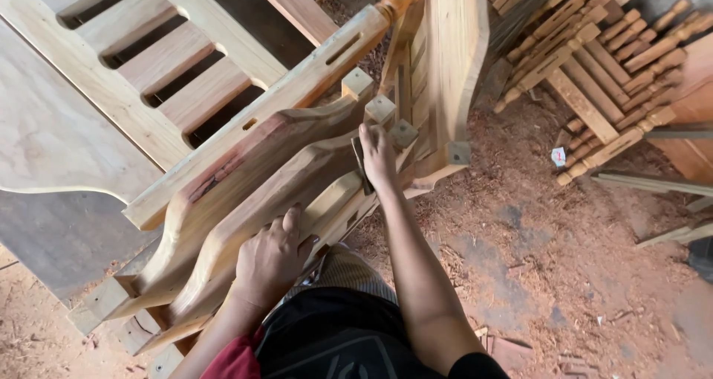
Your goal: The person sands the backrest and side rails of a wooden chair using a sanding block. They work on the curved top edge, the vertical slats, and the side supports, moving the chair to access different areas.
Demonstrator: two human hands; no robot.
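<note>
A curved wooden furniture rail point(260, 193) lies slanted across other carved rails in front of me. My left hand point(271, 256) rests on its lower part, fingers wrapped over the edge and gripping it. My right hand point(377, 156) presses a small dark piece of sandpaper point(361, 172) against the upper end of the same rail, near its square tenon ends point(380, 108). A turned-post wooden frame point(327, 59) lies just behind the rails.
A slatted wooden panel point(148, 59) leans at the upper left above a plywood sheet point(44, 141). Several turned wooden spindles and frames point(601, 59) are stacked at the upper right. Sawdust covers the floor point(535, 238).
</note>
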